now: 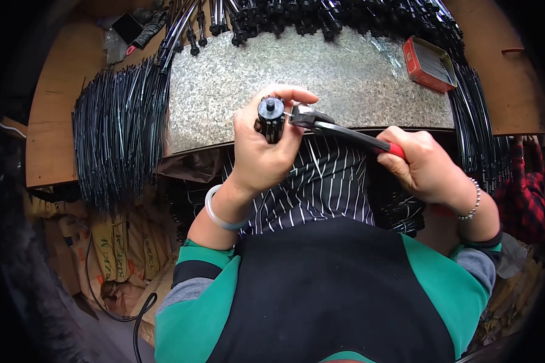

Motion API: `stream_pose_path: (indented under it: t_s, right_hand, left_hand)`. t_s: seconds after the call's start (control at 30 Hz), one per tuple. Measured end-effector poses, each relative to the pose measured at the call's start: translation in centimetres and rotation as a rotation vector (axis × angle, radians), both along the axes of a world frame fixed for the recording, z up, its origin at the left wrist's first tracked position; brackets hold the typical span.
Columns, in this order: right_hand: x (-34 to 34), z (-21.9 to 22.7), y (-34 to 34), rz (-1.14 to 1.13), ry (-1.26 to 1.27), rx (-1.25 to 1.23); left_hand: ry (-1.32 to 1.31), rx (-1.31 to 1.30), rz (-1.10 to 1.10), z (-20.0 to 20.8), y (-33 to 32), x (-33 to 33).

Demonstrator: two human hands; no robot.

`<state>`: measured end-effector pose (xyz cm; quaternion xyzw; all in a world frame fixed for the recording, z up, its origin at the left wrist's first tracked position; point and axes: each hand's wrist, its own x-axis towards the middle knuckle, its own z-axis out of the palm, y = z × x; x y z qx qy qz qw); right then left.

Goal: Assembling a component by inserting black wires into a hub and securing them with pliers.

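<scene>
My left hand point(259, 148) is closed around a black umbrella hub point(270, 109), its round end with a small central knob facing up. Short pins or wire ends stick out around its rim. From the right, the jaws of a pair of pliers point(345, 132) meet the hub's side beside my left thumb and fingers, apparently on a small bright wire end. My right hand point(421, 158) grips the pliers by their red-and-black handles. Its palm side is hidden, and so is the hub's lower part inside my left hand.
A speckled stone-like board point(224, 91) covers the table's middle. Thin black ribs point(118, 133) hang over the left edge, more ribs point(475, 121) over the right. Black umbrella frames point(272, 15) lie along the back. A red box point(429, 65) holds thin wires. Sacks point(121, 248) stand below left.
</scene>
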<state>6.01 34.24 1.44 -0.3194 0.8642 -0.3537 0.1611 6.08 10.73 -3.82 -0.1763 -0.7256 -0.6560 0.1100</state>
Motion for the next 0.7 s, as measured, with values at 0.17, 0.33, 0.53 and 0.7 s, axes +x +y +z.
stream_pose_path:
  t_s: [0.17,0.33,0.53,0.7]
  right_hand:
    - [-0.8,1.3,0.4,0.006,0.131,0.209]
    - [-2.6,-5.1,2.3,-0.321,0.369,0.314]
    - [-4.8,-9.5,2.2,-0.407,0.665,0.313]
    - [-3.7,-5.7,-7.3,-0.311,0.04,-1.289]
  left_hand:
    - [-0.091,0.133,-0.12,0.7,-0.4,-0.5]
    - [-0.129,0.805,-0.363,1.3,-2.6,-2.6]
    - [-0.185,1.345,-0.249,0.4,-2.4,-3.7]
    - [-0.731,1.265,-0.221,0.2,4.0,-1.6]
